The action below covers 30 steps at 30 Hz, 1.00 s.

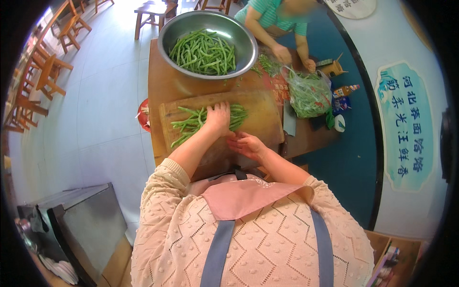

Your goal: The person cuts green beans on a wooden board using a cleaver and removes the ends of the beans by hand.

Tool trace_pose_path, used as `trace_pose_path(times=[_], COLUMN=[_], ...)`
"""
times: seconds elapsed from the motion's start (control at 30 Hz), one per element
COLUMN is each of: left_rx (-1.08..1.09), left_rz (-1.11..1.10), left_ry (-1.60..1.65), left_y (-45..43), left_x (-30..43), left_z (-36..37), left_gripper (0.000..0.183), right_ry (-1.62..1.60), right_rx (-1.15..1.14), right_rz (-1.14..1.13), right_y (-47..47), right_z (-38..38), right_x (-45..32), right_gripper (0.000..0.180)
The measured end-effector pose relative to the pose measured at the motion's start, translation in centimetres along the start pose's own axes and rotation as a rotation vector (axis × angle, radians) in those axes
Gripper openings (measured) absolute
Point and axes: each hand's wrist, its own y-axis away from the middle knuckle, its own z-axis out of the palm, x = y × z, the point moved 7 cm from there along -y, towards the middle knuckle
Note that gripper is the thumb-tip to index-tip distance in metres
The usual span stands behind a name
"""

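A bundle of green beans (190, 123) lies across a wooden cutting board (263, 113). My left hand (218, 116) rests over the beans, its fingers pointing away from me, pressing on or gripping them; its palm side is hidden. Near the board's close edge, my right hand (247, 145) is palm up with its fingers loosely curled, just beside my left wrist, and nothing shows in it. A large steel bowl (245, 53) holding many green beans stands beyond the board. To the right of the board lies a cleaver (289, 118).
Across the wooden table (157, 79), a person (267, 32) handles beans beside a clear plastic bag of beans (308, 95). A bottle (345, 91) and a white cup (339, 123) stand at right. A red basin (144, 116) is partly visible past the left table edge.
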Motion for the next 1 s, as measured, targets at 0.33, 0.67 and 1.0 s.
trace_pose_path(times=[0.33,0.67,1.0], left_rx=[0.005,-0.156,-0.169], left_rz=[-0.115,-0.257,-0.414], left_ry=[-0.223,-0.115,-0.123], left_y=[-0.5,-2.4,-1.8], left_x=[0.3,-2.6,-0.4], left_z=[1.8,0.4,1.2], left_gripper=[0.126,0.143,0.133], right_ry=[1.436,1.620,1.413], right_rx=[0.184,0.490,0.450], right_rz=[-0.607,-0.696,-0.551], right_y=[3.8,8.3,7.3], right_z=[-6.6,-21.2,-25.2], right_x=[-8.2,-9.9,-10.3], right_gripper=[0.034,0.049,0.069])
